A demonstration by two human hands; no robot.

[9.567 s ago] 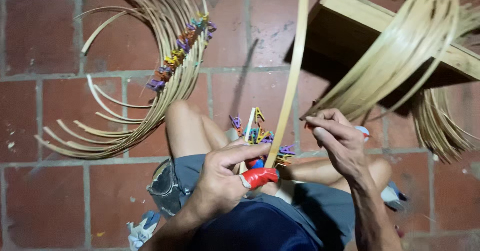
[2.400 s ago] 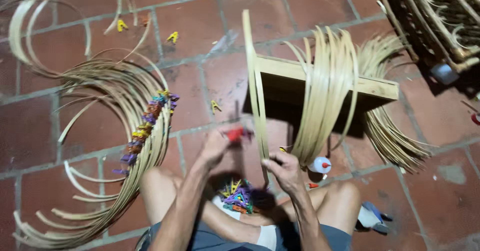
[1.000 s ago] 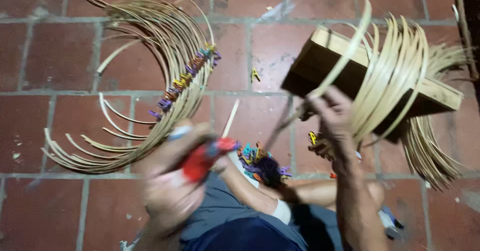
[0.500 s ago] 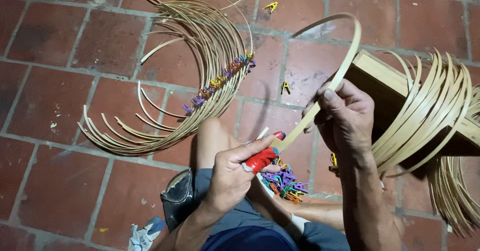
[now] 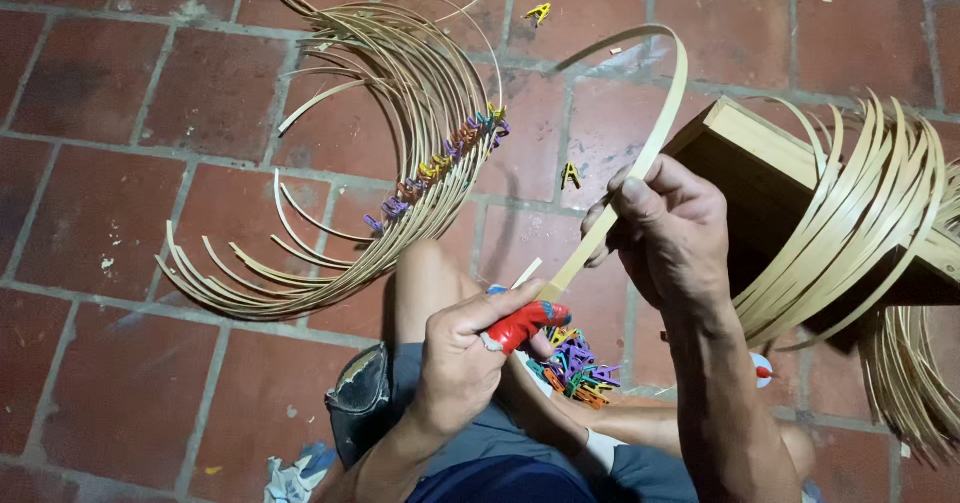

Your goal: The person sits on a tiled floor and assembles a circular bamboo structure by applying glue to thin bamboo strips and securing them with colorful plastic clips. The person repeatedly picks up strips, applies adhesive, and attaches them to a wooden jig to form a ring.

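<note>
bamboo strip (image 5: 640, 153) | right hand (image 5: 665, 228) grips it | left hand (image 5: 470, 348) clenches red-handled tool (image 5: 525, 323)

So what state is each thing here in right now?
left hand: closed around a red-handled tool
right hand: gripping the bamboo strip
bamboo strip: bent into an arc
pile of strips: curved, lying on the brick floor, pegged with coloured clips
wooden box: draped with bent strips
heap of clips: loose

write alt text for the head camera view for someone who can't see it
Seated on a red brick floor, a person bends a thin pale bamboo strip with the right hand while the left hand holds a red-handled tool against it. Curved strip bundles and small coloured clips lie around.
</note>
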